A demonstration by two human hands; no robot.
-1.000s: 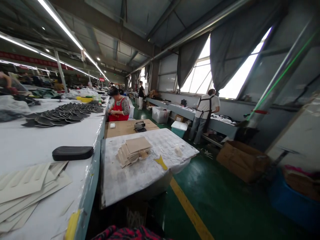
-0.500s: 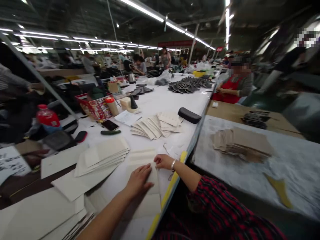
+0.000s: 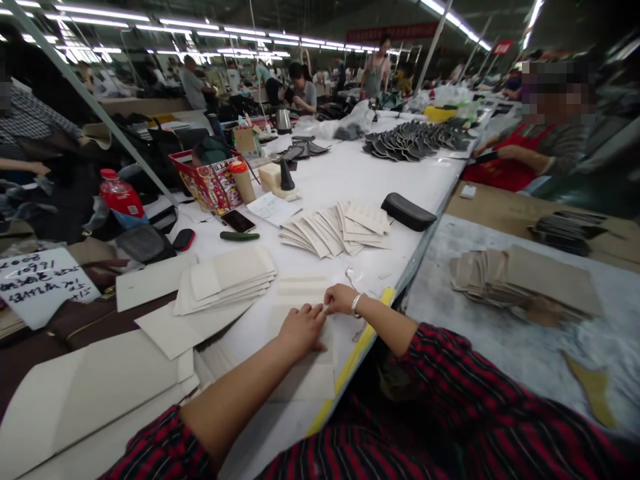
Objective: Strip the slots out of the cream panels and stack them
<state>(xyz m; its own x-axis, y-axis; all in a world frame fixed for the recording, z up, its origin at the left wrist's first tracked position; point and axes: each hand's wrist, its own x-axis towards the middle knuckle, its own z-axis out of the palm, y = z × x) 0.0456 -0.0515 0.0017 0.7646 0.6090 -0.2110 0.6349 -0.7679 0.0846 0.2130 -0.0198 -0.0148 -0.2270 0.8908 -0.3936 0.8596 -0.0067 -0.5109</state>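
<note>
A cream sheet-like panel (image 3: 306, 381) with faint crosswise bands lies on the white table near its front edge. My left hand (image 3: 303, 331) rests flat on it, fingers stretched toward the panel's right edge. At that edge my right hand (image 3: 341, 299), with a bracelet at the wrist, is closed in a pinch beside the left fingertips. What the pinch holds is too small to make out. Just beyond, a fanned row of similar cream pieces (image 3: 320, 232) lies on the table. Left of my hands is a stack of cream panels (image 3: 227, 277).
Larger cream sheets (image 3: 95, 387) cover the lower left. A black case (image 3: 409, 211), a phone (image 3: 238, 221) and a red box (image 3: 205, 180) stand farther back. Yellow tape (image 3: 350, 363) runs along the table edge. At right, a co-worker in a red apron (image 3: 515, 160) sits by stacked brown pieces (image 3: 545, 280).
The view has swung, so the table things appear farther right and mostly higher. My hands stay together at the panel's right edge, with the left fingers closer to the right hand.
</note>
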